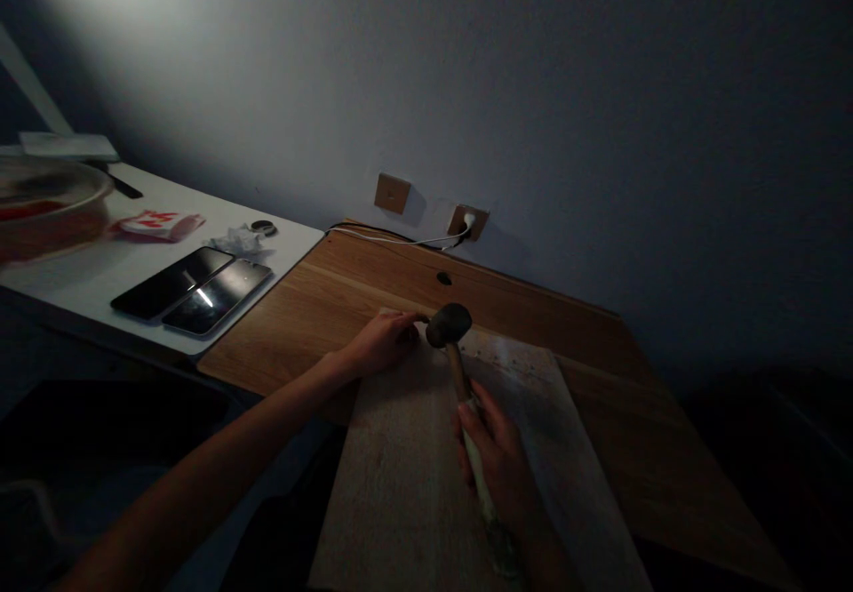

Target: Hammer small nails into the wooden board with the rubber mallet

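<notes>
In my right hand (pixel 497 450) is a mallet (pixel 449 325) with a dark, rounded head and a wooden handle, its lower part pale and worn. My fingers wrap the handle below the head. My left hand (pixel 386 343) rests at the far left part of a pale wooden board (pixel 400 468), its fingers closed together beside the mallet head. Whatever those fingertips hold, if anything, is too dark and small to make out. Several small bits (pixel 506 359) lie along the board's far edge, right of the mallet head.
Under the board is a brown wooden desk (pixel 640 414). Two phones (pixel 217 297), crumpled tissue (pixel 241 241), a red-and-white packet (pixel 160 225) and a round clear container (pixel 53 210) stand on a white table (pixel 293 245) at left. A white cable (pixel 400 240) runs to a wall socket (pixel 468 221).
</notes>
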`<state>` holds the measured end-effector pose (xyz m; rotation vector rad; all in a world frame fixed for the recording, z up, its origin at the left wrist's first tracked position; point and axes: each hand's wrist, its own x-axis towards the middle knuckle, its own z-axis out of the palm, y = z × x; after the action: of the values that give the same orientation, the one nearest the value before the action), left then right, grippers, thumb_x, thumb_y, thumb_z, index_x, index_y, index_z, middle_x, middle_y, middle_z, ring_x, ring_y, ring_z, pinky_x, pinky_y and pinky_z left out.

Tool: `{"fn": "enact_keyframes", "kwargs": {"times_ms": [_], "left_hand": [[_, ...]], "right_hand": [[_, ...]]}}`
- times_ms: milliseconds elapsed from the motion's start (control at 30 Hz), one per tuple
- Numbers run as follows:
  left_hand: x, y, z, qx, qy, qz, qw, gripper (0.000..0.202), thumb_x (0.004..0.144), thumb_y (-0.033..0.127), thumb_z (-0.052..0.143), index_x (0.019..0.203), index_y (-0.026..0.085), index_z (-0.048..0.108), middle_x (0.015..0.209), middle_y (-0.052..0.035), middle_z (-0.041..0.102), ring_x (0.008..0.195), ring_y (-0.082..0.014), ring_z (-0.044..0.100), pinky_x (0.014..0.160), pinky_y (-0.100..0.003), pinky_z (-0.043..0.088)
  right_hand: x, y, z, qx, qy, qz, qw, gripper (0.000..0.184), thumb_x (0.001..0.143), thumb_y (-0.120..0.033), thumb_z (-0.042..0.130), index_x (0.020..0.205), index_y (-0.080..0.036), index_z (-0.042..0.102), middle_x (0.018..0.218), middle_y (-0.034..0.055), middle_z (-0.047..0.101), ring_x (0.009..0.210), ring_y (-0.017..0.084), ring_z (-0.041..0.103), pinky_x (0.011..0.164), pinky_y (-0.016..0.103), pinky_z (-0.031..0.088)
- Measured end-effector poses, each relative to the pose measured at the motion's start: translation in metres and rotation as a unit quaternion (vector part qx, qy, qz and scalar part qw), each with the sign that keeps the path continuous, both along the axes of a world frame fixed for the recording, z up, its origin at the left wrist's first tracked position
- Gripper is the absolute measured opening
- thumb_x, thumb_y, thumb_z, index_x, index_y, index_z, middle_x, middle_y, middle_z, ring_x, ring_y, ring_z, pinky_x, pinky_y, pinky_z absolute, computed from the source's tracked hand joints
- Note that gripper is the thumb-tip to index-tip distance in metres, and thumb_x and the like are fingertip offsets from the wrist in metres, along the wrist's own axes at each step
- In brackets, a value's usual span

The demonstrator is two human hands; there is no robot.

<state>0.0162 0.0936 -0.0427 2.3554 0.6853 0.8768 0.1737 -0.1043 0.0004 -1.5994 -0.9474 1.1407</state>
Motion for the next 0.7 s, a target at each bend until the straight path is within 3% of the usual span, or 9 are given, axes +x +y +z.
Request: {"fn": "enact_keyframes", "kwargs": {"times_ms": [100,200,467,700], "left_hand": [[0.000,-0.001,-0.001,-0.049,-0.019,0.003,0.999,0.053,0.081,0.007,0.064,0.132,0.019,0.057,0.090,-0.0012,0.077,0.081,-0.0156,0.071,0.077,-0.025,0.052],[0.000,0.000,-0.002,-0.063,-0.023,0.005,0.998,0.055,0.079,0.004,0.063,0.131,0.018,0.057,0.090,-0.0020,0.077,0.082,-0.0163,0.072,0.078,-0.025,0.053],[0.000,0.000,-0.004,-0.040,-0.022,0.026,0.999,0.051,0.078,0.008,0.068,0.129,0.016,0.060,0.099,-0.0063,0.076,0.088,-0.0181,0.071,0.078,-0.026,0.053],[-0.002,-0.001,-0.003,-0.014,0.010,0.022,1.000,0.049,0.080,0.009,0.067,0.128,0.015,0.059,0.102,-0.0070,0.075,0.091,-0.0186,0.069,0.085,-0.031,0.054]], "right_hand": [[-0.003,0.002,0.000,0.014,-0.012,0.000,1.000,0.062,0.092,-0.058,0.057,0.140,-0.020,0.051,0.075,-0.0060,0.052,0.038,0.006,0.044,0.031,0.018,0.035],[-0.004,0.003,-0.004,-0.002,-0.026,0.018,1.000,0.062,0.092,-0.057,0.056,0.141,-0.020,0.051,0.075,-0.0055,0.053,0.038,0.006,0.044,0.031,0.019,0.035],[-0.008,0.004,-0.004,-0.012,-0.028,0.003,1.000,0.070,0.086,-0.058,0.062,0.144,-0.020,0.050,0.071,-0.0059,0.055,0.036,0.008,0.043,0.031,0.020,0.035],[-0.006,-0.038,0.007,-0.028,0.078,-0.134,0.987,0.087,0.083,-0.065,0.068,0.156,-0.037,0.030,0.078,-0.0054,0.063,0.038,0.008,0.045,0.031,0.018,0.034]]}}
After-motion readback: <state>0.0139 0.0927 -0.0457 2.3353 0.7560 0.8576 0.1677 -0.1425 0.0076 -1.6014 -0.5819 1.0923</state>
